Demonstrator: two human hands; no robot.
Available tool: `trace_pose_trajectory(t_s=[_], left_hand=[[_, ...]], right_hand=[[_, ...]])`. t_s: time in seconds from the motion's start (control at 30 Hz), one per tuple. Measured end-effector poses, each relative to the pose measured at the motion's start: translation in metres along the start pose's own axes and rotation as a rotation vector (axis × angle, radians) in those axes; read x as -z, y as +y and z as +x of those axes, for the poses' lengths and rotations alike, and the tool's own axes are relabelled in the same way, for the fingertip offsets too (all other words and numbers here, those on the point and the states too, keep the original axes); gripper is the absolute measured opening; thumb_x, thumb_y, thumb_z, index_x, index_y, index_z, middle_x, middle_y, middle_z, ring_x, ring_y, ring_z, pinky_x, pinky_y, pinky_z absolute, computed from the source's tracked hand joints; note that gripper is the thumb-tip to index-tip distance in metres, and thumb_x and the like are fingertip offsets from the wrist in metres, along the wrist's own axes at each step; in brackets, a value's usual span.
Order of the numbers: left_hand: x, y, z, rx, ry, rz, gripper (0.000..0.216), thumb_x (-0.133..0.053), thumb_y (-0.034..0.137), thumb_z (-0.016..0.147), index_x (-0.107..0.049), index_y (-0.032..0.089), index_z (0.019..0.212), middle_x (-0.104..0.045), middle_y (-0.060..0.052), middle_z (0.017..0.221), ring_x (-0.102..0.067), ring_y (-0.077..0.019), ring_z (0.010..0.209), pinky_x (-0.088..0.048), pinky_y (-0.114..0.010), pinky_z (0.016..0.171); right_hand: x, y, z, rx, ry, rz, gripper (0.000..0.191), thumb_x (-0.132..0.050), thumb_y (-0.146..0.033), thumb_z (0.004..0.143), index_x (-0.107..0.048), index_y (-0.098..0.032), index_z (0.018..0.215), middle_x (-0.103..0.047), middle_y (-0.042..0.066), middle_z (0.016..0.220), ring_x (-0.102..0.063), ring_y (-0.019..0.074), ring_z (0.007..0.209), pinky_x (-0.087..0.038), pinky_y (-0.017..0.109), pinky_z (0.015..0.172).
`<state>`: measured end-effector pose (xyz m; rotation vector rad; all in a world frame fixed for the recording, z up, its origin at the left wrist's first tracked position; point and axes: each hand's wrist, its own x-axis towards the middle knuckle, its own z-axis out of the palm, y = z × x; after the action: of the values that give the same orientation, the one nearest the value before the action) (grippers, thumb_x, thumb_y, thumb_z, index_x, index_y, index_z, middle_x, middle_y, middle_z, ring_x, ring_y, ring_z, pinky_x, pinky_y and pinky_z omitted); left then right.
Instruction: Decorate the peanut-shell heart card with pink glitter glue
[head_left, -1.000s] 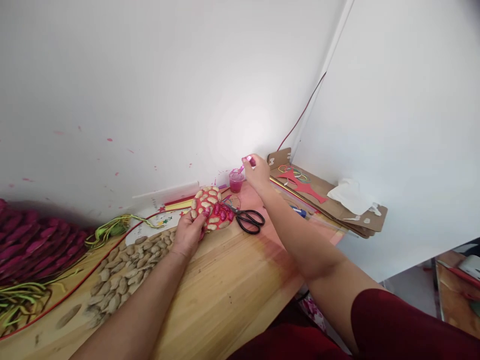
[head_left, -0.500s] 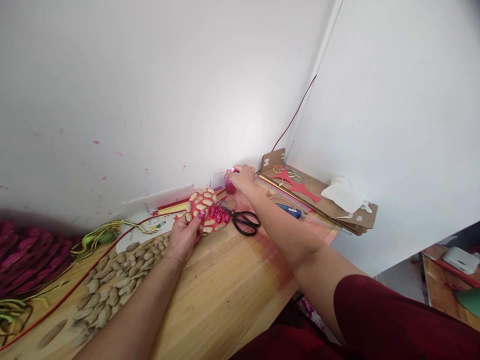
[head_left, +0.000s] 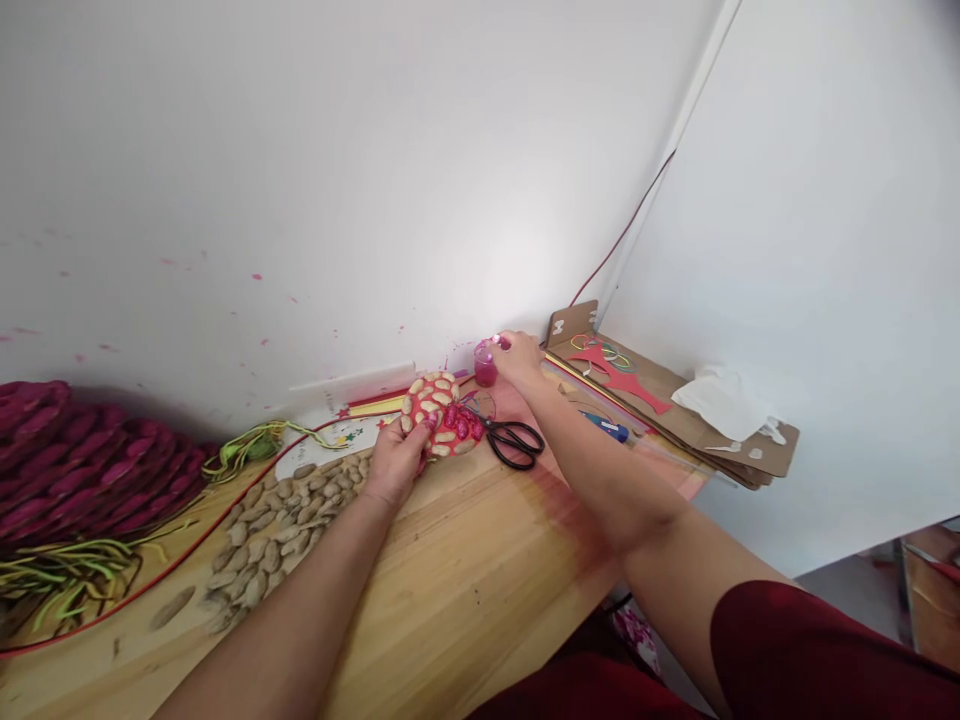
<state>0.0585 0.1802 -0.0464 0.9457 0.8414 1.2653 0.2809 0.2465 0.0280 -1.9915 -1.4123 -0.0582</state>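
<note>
My left hand (head_left: 400, 458) grips the near edge of a red disc (head_left: 442, 427) covered with peanut shells, some painted pink, resting on the wooden table (head_left: 465, 590). My right hand (head_left: 519, 358) is stretched to the back of the table, fingers pinched on a small pink-tipped brush (head_left: 498, 344) at the rim of a little cup of pink paint (head_left: 485, 366) by the wall.
Black scissors (head_left: 516, 440) lie right of the disc. Several loose peanut shells (head_left: 277, 535) spread on the left, with green and yellow cords (head_left: 247, 447) and a pile of pink pieces (head_left: 67, 470). Cardboard sheets (head_left: 675, 405) with a red cut-out, a tissue (head_left: 724, 400) and a blue pen (head_left: 609, 427) sit at right.
My right hand lowered from above the paint cup down to its rim. The left hand kept hold of the disc. The view shifted slightly.
</note>
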Motion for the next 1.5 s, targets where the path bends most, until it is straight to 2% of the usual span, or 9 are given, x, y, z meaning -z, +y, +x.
trace_pose_trajectory(t_s=[0.17, 0.4, 0.57, 0.63, 0.77, 0.87, 1.07, 1.27, 1.5], left_hand=[[0.0, -0.002, 0.001, -0.011, 0.014, -0.001, 0.048, -0.095, 0.05, 0.052, -0.062, 0.019, 0.068, -0.055, 0.005, 0.049, -0.035, -0.0061, 0.037, -0.02, -0.019, 0.037], [-0.001, 0.0, 0.001, -0.001, 0.006, 0.009, 0.049, -0.094, 0.05, 0.054, -0.056, 0.021, 0.063, -0.044, 0.009, 0.042, -0.028, -0.0054, 0.035, -0.018, -0.019, 0.036], [-0.003, 0.003, -0.001, 0.003, -0.004, -0.032, 0.047, -0.096, 0.048, 0.053, -0.059, 0.021, 0.066, -0.043, 0.009, 0.041, -0.039, -0.0086, 0.037, -0.022, -0.019, 0.038], [-0.003, 0.004, -0.001, 0.008, -0.001, -0.049, 0.046, -0.096, 0.045, 0.054, -0.061, 0.02, 0.069, -0.044, 0.009, 0.042, -0.043, -0.0097, 0.039, -0.024, -0.019, 0.039], [-0.003, 0.006, -0.001, -0.003, 0.029, -0.072, 0.049, -0.098, 0.046, 0.051, -0.063, 0.02, 0.072, -0.045, 0.01, 0.043, -0.041, -0.0083, 0.038, -0.024, -0.019, 0.039], [-0.003, 0.007, -0.001, -0.006, 0.039, -0.074, 0.052, -0.098, 0.048, 0.052, -0.059, 0.02, 0.069, -0.046, 0.01, 0.044, -0.036, -0.0058, 0.035, -0.021, -0.018, 0.037], [-0.001, 0.007, -0.002, -0.01, 0.052, -0.046, 0.053, -0.096, 0.05, 0.057, -0.053, 0.021, 0.067, -0.048, 0.009, 0.045, -0.029, -0.0039, 0.033, -0.017, -0.018, 0.034], [0.001, 0.007, -0.001, -0.007, 0.064, -0.035, 0.053, -0.097, 0.048, 0.058, -0.051, 0.022, 0.068, -0.045, 0.01, 0.045, -0.027, -0.0035, 0.032, -0.016, -0.019, 0.033], [0.004, 0.007, -0.002, -0.012, 0.065, -0.034, 0.053, -0.097, 0.047, 0.059, -0.051, 0.023, 0.068, -0.045, 0.01, 0.044, -0.028, -0.0044, 0.03, -0.018, -0.019, 0.031]], right_hand=[[0.005, 0.003, -0.004, 0.006, 0.051, 0.028, 0.038, -0.053, -0.049, 0.102, -0.08, -0.024, 0.111, -0.079, 0.01, 0.115, -0.062, 0.0278, 0.111, -0.042, 0.038, 0.091], [0.001, 0.003, -0.006, 0.037, 0.066, 0.106, 0.034, -0.057, -0.045, 0.1, -0.081, -0.022, 0.109, -0.08, 0.009, 0.11, -0.063, 0.0261, 0.105, -0.041, 0.037, 0.09], [0.004, 0.005, -0.012, 0.013, 0.126, 0.171, 0.035, -0.054, -0.044, 0.1, -0.079, -0.02, 0.11, -0.079, 0.008, 0.104, -0.064, 0.0234, 0.097, -0.043, 0.034, 0.088], [0.007, 0.004, -0.015, -0.001, 0.184, 0.26, 0.038, -0.05, -0.046, 0.101, -0.076, -0.019, 0.108, -0.077, 0.007, 0.099, -0.064, 0.0212, 0.09, -0.044, 0.033, 0.084], [0.011, -0.001, -0.028, -0.002, 0.315, 0.665, 0.039, -0.051, -0.053, 0.098, -0.07, -0.019, 0.092, -0.068, 0.002, 0.08, -0.06, 0.0177, 0.077, -0.045, 0.031, 0.077], [0.011, -0.007, -0.044, 0.0, 0.268, 0.871, 0.044, -0.053, -0.062, 0.095, -0.066, -0.021, 0.089, -0.066, 0.0, 0.078, -0.059, 0.0165, 0.076, -0.048, 0.03, 0.075], [0.005, -0.015, -0.071, 0.03, 0.183, 0.998, 0.045, -0.054, -0.069, 0.09, -0.057, -0.024, 0.086, -0.062, -0.001, 0.078, -0.058, 0.0159, 0.075, -0.05, 0.03, 0.073], [0.014, -0.018, -0.084, 0.274, 0.135, 0.899, 0.03, -0.052, -0.052, 0.101, -0.059, -0.024, 0.092, -0.063, -0.001, 0.082, -0.059, 0.015, 0.074, -0.05, 0.03, 0.074], [0.015, -0.02, -0.089, 0.419, 0.156, 0.751, 0.021, -0.052, -0.042, 0.104, -0.059, -0.024, 0.096, -0.068, 0.003, 0.091, -0.063, 0.0179, 0.089, -0.051, 0.034, 0.086]])
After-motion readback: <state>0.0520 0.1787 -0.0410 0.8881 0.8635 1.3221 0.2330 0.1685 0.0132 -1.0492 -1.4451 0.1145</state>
